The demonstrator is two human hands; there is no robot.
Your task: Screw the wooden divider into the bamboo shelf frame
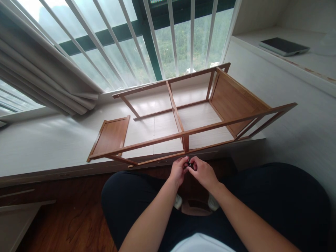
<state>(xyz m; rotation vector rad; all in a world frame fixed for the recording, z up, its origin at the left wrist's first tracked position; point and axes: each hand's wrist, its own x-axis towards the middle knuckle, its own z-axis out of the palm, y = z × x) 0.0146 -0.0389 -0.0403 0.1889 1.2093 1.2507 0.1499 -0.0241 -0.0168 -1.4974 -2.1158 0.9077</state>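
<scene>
My left hand (179,170) and my right hand (204,172) are together in front of the wooden frame, above my lap. Between their fingertips is a small, thin, bent metal piece (188,162) that looks like a hex key. My left thumb and fingers pinch it. The fingers of my right hand are closed at its other side, and part of the piece is hidden by them. Just beyond, a brown wooden frame (181,134) with a crossbar lies on its side on the white ledge. A panel (238,99) is fitted at the frame's right end.
A loose wooden panel (111,134) lies on the ledge (52,145) at left, partly behind the frame's near rail. A dark-topped flat device (285,45) rests on the shelf at right. Behind the ledge are a barred window and a grey curtain (49,63). A stool (195,207) shows below me.
</scene>
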